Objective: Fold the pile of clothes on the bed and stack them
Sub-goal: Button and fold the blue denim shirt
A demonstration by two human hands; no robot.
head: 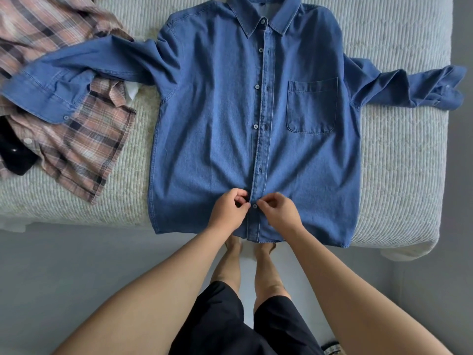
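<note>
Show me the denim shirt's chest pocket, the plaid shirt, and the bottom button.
chest pocket (311,106), head view, middle of the pocket patch
plaid shirt (84,149), head view, lower panel on the bed
bottom button (255,206), head view, the button's face

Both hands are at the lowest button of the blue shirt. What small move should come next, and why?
Probably finish closing that bottom button: the left hand and right hand pinch the placket edges on either side of it. The denim shirt already lies flat, front up, sleeves spread, so folding can likely follow.
</note>
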